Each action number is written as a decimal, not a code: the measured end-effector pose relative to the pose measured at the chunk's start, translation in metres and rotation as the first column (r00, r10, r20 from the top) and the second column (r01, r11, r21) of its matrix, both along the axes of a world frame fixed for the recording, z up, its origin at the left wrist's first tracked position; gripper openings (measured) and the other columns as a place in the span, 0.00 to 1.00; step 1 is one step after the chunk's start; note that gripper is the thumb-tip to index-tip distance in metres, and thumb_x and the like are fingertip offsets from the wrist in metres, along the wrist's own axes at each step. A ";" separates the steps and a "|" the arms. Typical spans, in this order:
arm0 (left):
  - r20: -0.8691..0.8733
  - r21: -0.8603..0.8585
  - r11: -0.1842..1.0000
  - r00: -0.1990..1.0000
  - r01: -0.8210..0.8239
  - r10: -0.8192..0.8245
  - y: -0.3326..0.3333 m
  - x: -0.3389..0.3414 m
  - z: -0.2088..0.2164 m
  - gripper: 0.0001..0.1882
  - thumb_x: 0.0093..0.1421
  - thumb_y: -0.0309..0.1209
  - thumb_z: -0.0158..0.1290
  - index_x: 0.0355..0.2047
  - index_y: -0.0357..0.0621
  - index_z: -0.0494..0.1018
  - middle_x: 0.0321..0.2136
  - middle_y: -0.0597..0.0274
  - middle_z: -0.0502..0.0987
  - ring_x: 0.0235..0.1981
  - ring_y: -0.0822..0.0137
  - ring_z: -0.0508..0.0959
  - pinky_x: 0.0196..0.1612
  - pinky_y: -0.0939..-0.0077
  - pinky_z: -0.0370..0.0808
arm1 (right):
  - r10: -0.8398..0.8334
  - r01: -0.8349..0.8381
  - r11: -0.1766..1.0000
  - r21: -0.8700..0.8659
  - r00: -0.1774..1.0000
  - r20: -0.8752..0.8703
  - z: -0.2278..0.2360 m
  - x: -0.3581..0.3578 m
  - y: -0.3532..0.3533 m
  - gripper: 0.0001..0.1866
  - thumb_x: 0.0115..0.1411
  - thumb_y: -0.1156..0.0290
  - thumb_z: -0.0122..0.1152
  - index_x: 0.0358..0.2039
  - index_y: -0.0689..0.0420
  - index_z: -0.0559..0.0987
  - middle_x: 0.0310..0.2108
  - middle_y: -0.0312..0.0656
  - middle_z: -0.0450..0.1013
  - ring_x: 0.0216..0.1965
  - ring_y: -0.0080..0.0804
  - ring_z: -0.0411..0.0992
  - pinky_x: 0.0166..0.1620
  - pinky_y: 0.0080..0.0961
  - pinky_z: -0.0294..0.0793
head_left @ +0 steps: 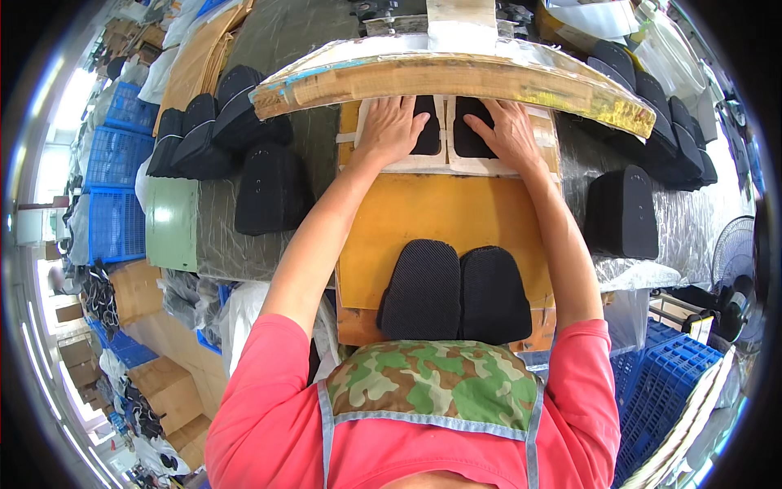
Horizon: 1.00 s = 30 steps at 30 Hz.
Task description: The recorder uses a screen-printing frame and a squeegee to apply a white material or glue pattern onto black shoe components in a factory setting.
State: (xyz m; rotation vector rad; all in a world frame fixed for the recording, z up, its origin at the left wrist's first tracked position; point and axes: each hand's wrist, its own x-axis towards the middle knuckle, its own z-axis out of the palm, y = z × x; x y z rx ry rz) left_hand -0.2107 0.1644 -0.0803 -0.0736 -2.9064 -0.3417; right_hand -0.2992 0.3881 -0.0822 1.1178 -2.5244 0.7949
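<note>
Both my arms reach forward under the raised edge of a thick wooden board (456, 81). My left hand (388, 130) lies flat, thumb out, on the left part of a white frame (481, 166) and the black insole-shaped pad (427, 138) in its opening. On the right, my right hand (513, 137) rests the same way, its thumb over a second black pad (467, 140). The board hides some fingertips. Under the frame is a yellow-orange sheet (440, 208). Close to my body, two piles of black pads, one textured (423, 285) and one smoother (494, 292), stand side by side.
Bundled black pads (199, 134) and a black stack (271, 189) stand left on the plastic-covered table. Another stack (623, 213) and more bundles (676, 134) are at right. Blue crates (118, 224) line the left; a blue basket (664, 391) and fan (733, 253) sit at right.
</note>
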 end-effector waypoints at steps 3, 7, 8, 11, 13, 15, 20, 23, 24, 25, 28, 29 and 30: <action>-0.069 -0.091 0.996 0.997 -0.025 0.019 0.002 0.007 -0.007 0.31 0.69 0.44 0.39 0.66 0.38 0.53 0.65 0.46 0.54 0.68 0.48 0.51 0.69 0.52 0.47 | 0.000 0.000 1.000 -0.016 1.000 -0.012 -0.001 -0.002 -0.001 0.26 0.59 0.55 0.62 0.52 0.59 0.75 0.50 0.50 0.72 0.55 0.46 0.66 0.61 0.40 0.60; -0.122 -0.097 0.994 0.992 -0.045 0.033 0.004 0.010 -0.008 0.31 0.69 0.44 0.39 0.66 0.38 0.54 0.64 0.46 0.57 0.66 0.47 0.54 0.68 0.50 0.48 | -0.006 0.004 1.000 -0.027 0.998 -0.056 -0.001 0.000 -0.001 0.25 0.59 0.55 0.62 0.51 0.59 0.75 0.50 0.49 0.73 0.54 0.46 0.67 0.60 0.40 0.61; -0.063 -0.058 0.997 0.997 -0.054 0.050 0.006 0.007 -0.004 0.31 0.69 0.44 0.40 0.65 0.37 0.54 0.63 0.46 0.58 0.65 0.47 0.55 0.68 0.49 0.48 | -0.007 0.006 1.000 -0.024 0.999 -0.053 -0.002 -0.001 0.000 0.25 0.59 0.55 0.62 0.51 0.59 0.75 0.50 0.49 0.73 0.54 0.46 0.67 0.60 0.40 0.61; 0.007 -0.044 0.990 0.991 -0.131 0.131 0.019 0.001 -0.001 0.31 0.68 0.43 0.40 0.65 0.36 0.54 0.61 0.45 0.60 0.64 0.47 0.57 0.67 0.46 0.47 | -0.009 0.008 1.000 -0.006 1.000 -0.011 -0.001 -0.002 0.001 0.25 0.58 0.55 0.62 0.51 0.58 0.75 0.50 0.49 0.73 0.53 0.46 0.68 0.59 0.40 0.61; 0.014 -0.069 0.978 0.980 -0.195 0.196 0.021 0.000 -0.002 0.31 0.68 0.43 0.40 0.65 0.35 0.54 0.60 0.45 0.61 0.64 0.47 0.57 0.67 0.45 0.47 | 0.022 -0.024 0.999 -0.045 0.999 -0.034 -0.001 -0.002 0.000 0.25 0.60 0.54 0.60 0.51 0.59 0.75 0.48 0.53 0.74 0.53 0.49 0.68 0.58 0.41 0.61; -0.015 -0.018 0.982 0.982 -0.186 0.186 0.018 0.001 -0.006 0.32 0.66 0.43 0.44 0.60 0.28 0.58 0.60 0.42 0.60 0.64 0.45 0.57 0.65 0.43 0.48 | 0.018 -0.020 0.999 -0.041 0.999 -0.045 -0.002 -0.002 -0.001 0.25 0.59 0.55 0.61 0.51 0.59 0.75 0.48 0.51 0.74 0.52 0.47 0.68 0.58 0.40 0.62; 0.034 0.011 0.970 0.970 -0.242 0.241 0.025 -0.002 -0.005 0.33 0.67 0.44 0.41 0.65 0.34 0.53 0.64 0.44 0.55 0.66 0.45 0.53 0.66 0.40 0.42 | 0.000 -0.004 0.999 -0.045 0.996 -0.084 -0.004 -0.003 -0.001 0.24 0.58 0.55 0.62 0.50 0.58 0.76 0.47 0.48 0.74 0.51 0.45 0.69 0.57 0.39 0.63; 0.093 0.017 0.954 0.950 -0.300 0.297 0.027 -0.004 -0.003 0.34 0.67 0.44 0.42 0.65 0.34 0.52 0.65 0.44 0.54 0.67 0.45 0.51 0.66 0.38 0.40 | 0.011 -0.013 0.999 -0.041 0.998 -0.058 -0.001 -0.001 -0.002 0.25 0.59 0.55 0.62 0.50 0.59 0.76 0.48 0.48 0.74 0.51 0.45 0.69 0.57 0.39 0.63; 0.101 0.001 0.945 0.941 -0.326 0.324 0.026 -0.004 -0.003 0.34 0.67 0.44 0.42 0.65 0.34 0.52 0.65 0.44 0.53 0.67 0.46 0.51 0.66 0.38 0.40 | 0.009 -0.012 0.999 -0.039 0.998 -0.059 0.000 -0.001 -0.003 0.25 0.59 0.55 0.62 0.50 0.59 0.76 0.48 0.48 0.74 0.52 0.45 0.69 0.58 0.39 0.63; 0.099 0.003 0.947 0.942 -0.322 0.320 0.027 -0.005 -0.002 0.34 0.67 0.44 0.42 0.65 0.34 0.52 0.65 0.44 0.53 0.67 0.46 0.51 0.66 0.38 0.40 | 0.001 -0.003 0.999 -0.034 0.998 -0.061 -0.001 -0.002 -0.001 0.25 0.59 0.55 0.62 0.50 0.59 0.76 0.48 0.48 0.74 0.52 0.45 0.68 0.58 0.39 0.63; 0.185 0.041 0.952 0.939 -0.303 0.290 0.022 -0.006 0.000 0.32 0.66 0.44 0.44 0.65 0.39 0.55 0.65 0.47 0.53 0.68 0.47 0.49 0.67 0.40 0.40 | 0.000 -0.002 0.999 -0.033 0.998 -0.066 -0.004 -0.005 0.001 0.25 0.59 0.55 0.62 0.51 0.58 0.75 0.48 0.48 0.73 0.53 0.45 0.68 0.58 0.39 0.62; 0.112 0.068 0.966 0.964 -0.250 0.241 0.014 -0.003 0.000 0.31 0.66 0.43 0.44 0.64 0.42 0.56 0.65 0.48 0.52 0.68 0.47 0.49 0.67 0.42 0.41 | -0.003 0.001 0.999 -0.034 0.998 -0.069 -0.003 -0.005 0.000 0.25 0.59 0.55 0.62 0.51 0.58 0.75 0.48 0.48 0.73 0.53 0.45 0.68 0.58 0.39 0.62; 0.037 0.091 0.977 0.981 -0.193 0.191 0.008 -0.001 -0.001 0.29 0.66 0.43 0.45 0.64 0.44 0.58 0.66 0.50 0.52 0.68 0.47 0.48 0.67 0.44 0.41 | -0.007 0.004 0.999 -0.033 0.997 -0.082 -0.003 -0.003 0.000 0.25 0.59 0.55 0.62 0.51 0.58 0.75 0.48 0.48 0.73 0.53 0.45 0.68 0.58 0.39 0.62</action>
